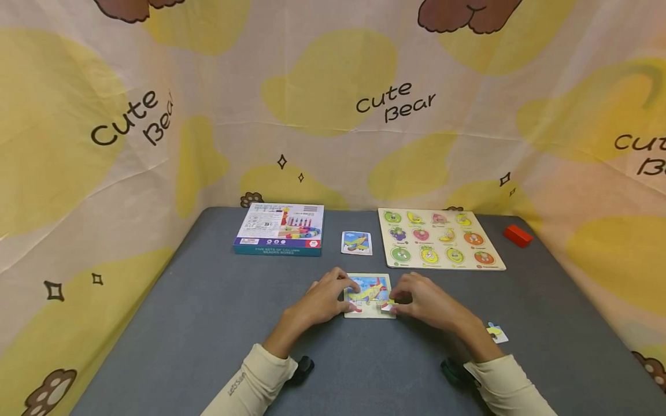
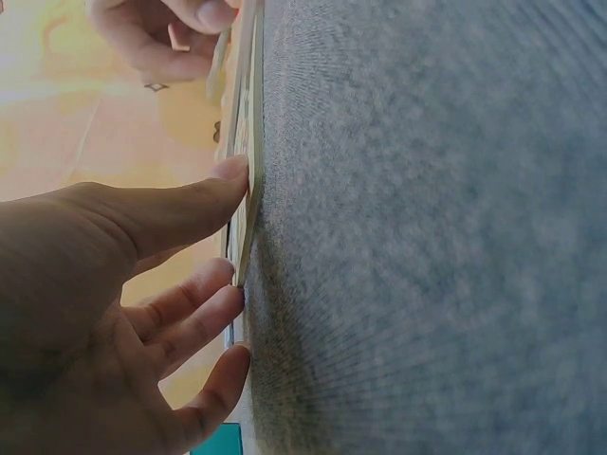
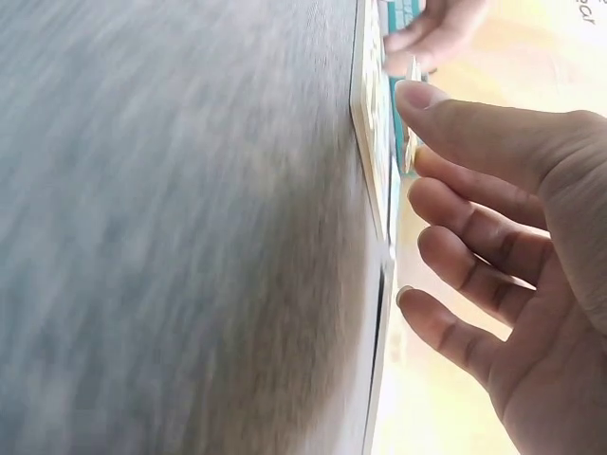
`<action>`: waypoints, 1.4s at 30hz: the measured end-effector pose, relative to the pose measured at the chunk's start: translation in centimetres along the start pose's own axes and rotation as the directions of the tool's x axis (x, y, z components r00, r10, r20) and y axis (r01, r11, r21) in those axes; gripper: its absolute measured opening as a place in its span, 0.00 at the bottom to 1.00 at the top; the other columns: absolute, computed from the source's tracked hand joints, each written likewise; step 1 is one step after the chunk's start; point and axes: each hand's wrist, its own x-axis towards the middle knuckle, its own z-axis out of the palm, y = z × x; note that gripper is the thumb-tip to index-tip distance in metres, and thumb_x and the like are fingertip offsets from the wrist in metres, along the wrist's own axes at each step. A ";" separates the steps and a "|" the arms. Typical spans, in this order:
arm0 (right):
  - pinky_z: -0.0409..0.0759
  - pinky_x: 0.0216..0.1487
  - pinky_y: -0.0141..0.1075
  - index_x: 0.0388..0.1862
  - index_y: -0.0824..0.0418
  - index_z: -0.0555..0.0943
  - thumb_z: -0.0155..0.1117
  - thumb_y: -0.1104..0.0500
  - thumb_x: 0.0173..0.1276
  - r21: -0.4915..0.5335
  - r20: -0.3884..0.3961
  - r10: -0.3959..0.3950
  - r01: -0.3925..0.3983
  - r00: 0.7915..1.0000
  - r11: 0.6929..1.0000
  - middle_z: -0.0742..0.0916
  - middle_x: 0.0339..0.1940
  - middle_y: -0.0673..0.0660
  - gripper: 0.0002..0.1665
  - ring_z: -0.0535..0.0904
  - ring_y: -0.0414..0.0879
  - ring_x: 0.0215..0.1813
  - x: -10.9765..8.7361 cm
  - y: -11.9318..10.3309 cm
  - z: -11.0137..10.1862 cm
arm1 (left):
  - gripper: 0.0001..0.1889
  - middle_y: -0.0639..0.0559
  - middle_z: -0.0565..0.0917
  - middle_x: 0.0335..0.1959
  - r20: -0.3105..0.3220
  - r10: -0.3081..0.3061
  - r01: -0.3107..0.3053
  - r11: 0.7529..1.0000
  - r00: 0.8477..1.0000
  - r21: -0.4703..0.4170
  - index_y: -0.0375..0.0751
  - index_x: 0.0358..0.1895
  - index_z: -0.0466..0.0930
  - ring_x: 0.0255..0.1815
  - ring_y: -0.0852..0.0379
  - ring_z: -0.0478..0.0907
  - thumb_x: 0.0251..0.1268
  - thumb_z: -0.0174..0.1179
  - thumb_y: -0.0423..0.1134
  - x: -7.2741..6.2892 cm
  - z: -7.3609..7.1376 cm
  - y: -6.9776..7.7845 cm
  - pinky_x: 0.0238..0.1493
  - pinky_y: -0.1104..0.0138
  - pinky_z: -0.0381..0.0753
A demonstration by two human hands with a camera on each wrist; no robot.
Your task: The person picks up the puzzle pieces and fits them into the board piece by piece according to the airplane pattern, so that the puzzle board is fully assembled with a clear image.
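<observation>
A small wooden jigsaw board (image 1: 370, 314) with an airplane picture lies flat in front of me in the head view. My left hand (image 1: 324, 297) rests on its left side, thumb and fingers spread apart and touching it. My right hand (image 1: 430, 301) pinches a jigsaw piece (image 1: 386, 307) between thumb and index finger, over the board's lower right part. Seen from the right wrist, that thin piece (image 3: 412, 142) is held on edge above the board (image 3: 364, 104), the other fingers loosely bent. Another jigsaw piece (image 1: 496, 333) lies on the table beside my right forearm.
Behind the board lies a picture card (image 1: 356, 243) with a similar airplane. A beaded-toy box (image 1: 278, 229) stands back left. At back right are a fruit puzzle board (image 1: 442, 239) and a red block (image 1: 518, 236). A printed cloth (image 1: 322, 86) hangs behind the grey table (image 1: 208, 323).
</observation>
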 end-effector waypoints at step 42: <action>0.78 0.53 0.46 0.41 0.49 0.92 0.77 0.55 0.70 0.083 0.080 -0.055 0.049 0.995 0.995 0.86 0.40 0.40 0.03 0.79 0.40 0.47 2.9 -2.1 1.9 | 0.17 0.47 0.75 0.62 0.010 -0.001 0.001 1.000 1.000 -0.006 0.48 0.60 0.87 0.66 0.47 0.73 0.71 0.71 0.41 0.1 0.0 -0.2 0.61 0.41 0.70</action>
